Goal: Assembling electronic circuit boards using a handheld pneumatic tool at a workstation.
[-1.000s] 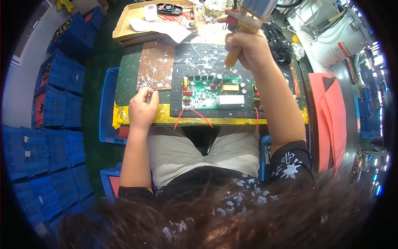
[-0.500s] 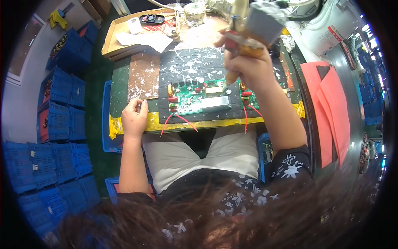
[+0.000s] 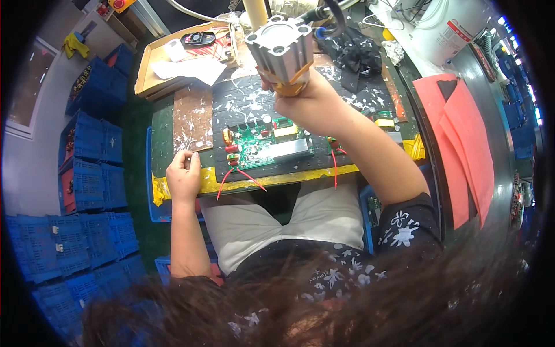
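My right hand (image 3: 309,107) is raised over the work mat, wrapped round the handle of a glue gun (image 3: 281,55). The gun has a silver ribbed metal cylinder, and its tip is hidden below the hand. Beneath it lies a green circuit board (image 3: 250,157) with capacitors, coils, a silver heat sink (image 3: 289,149) and two red wires toward me. A second board (image 3: 363,120) sits to its right, partly behind my forearm. My left hand (image 3: 184,176) rests at the table's left front edge, its fingers curled with nothing visible in them.
A cardboard tray (image 3: 151,85) holding red wires, a paper roll and a black device stands at the back left. Black plastic (image 3: 352,52) lies at the back right. Pink sheets (image 3: 457,150) hang along the right. Blue crates (image 3: 89,179) are stacked left.
My right hand has carried the glue gun leftward, from over the gap between the boards to over the first board's far side. The left hand stays at the table edge.
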Available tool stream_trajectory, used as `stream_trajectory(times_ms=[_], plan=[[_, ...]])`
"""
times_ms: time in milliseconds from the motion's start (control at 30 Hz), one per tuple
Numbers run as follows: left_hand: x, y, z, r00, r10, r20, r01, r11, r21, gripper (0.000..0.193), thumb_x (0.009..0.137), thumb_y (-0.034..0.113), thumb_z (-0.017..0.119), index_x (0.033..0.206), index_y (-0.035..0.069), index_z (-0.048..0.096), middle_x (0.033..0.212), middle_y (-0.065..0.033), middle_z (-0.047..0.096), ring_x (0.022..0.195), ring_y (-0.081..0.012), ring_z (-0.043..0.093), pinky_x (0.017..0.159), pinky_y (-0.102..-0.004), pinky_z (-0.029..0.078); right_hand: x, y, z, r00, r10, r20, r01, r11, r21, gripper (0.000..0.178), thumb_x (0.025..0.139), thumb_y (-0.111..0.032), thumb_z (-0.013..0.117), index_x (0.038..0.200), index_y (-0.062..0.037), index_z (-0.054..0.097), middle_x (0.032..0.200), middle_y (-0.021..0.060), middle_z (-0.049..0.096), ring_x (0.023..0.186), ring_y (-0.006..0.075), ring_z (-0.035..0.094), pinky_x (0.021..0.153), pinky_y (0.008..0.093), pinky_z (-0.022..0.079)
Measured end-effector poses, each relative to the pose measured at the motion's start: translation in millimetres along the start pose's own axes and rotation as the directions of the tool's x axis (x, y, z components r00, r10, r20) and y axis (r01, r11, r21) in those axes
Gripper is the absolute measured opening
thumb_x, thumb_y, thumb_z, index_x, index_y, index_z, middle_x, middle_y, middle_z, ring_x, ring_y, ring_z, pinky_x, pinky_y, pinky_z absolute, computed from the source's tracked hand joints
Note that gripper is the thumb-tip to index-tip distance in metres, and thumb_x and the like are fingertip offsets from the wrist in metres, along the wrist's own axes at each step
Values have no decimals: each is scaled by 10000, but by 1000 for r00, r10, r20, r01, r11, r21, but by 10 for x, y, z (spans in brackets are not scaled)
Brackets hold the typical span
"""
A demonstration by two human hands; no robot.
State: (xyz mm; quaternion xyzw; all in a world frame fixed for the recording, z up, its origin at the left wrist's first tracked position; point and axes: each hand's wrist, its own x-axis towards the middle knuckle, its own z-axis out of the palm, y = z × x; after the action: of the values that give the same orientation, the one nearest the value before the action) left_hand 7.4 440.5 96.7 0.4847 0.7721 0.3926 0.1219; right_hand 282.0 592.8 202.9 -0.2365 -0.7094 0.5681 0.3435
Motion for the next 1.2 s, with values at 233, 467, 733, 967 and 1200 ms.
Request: stream_trajectory(times_ms=[233, 467, 733, 967, 1200], plan=[[15, 15, 4, 1000, -18, 7, 18, 1000, 15, 175, 876, 116, 634, 759, 3, 569, 578, 39, 412, 548, -47, 349, 490, -247, 300, -59, 13, -75, 1000, 8, 25, -12, 990, 143, 497, 811, 62, 560, 1293, -49, 515, 1132, 37, 581, 849, 71, 541, 711, 238, 461], [-8, -34, 0, 1000, 6, -13, -6, 1000, -6, 179, 877, 115, 635, 753, 5, 568, 573, 41, 414, 543, -41, 345, 484, -250, 293, -194, 3, -25, 913, -406, -29, 407, 911, 70, 519, 834, 90, 505, 1329, -63, 485, 1166, 102, 584, 764, 66, 562, 701, 252, 488], [11, -30, 12, 999, -38, -11, 38, 999, -1, 166, 843, 144, 642, 763, 7, 594, 556, -13, 418, 531, -93, 373, 497, -286, 329, -400, 176, -38, 925, -344, -162, 363, 925, 110, 406, 826, 79, 482, 1211, -32, 546, 1076, 85, 601, 1018, 167, 580, 894, 332, 473], [-1, 18, 14, 1000, -2, 6, 2, 999, 33, 184, 882, 125, 631, 758, 10, 559, 591, 38, 426, 565, -38, 364, 501, -240, 307, -447, 122, -138, 924, -372, -83, 365, 926, -91, 383, 825, 65, 500, 1196, -15, 548, 1074, 82, 626, 1048, 137, 577, 917, 309, 455], [-7, -4, -2, 1000, -6, 7, 6, 1000, 28, 179, 882, 122, 624, 762, 6, 560, 596, 33, 434, 565, -45, 372, 505, -238, 313, -386, 15, -217, 947, -291, -136, 312, 933, 180, 469, 765, 47, 540, 1233, 19, 521, 1003, 133, 637, 998, 177, 578, 880, 330, 454]])
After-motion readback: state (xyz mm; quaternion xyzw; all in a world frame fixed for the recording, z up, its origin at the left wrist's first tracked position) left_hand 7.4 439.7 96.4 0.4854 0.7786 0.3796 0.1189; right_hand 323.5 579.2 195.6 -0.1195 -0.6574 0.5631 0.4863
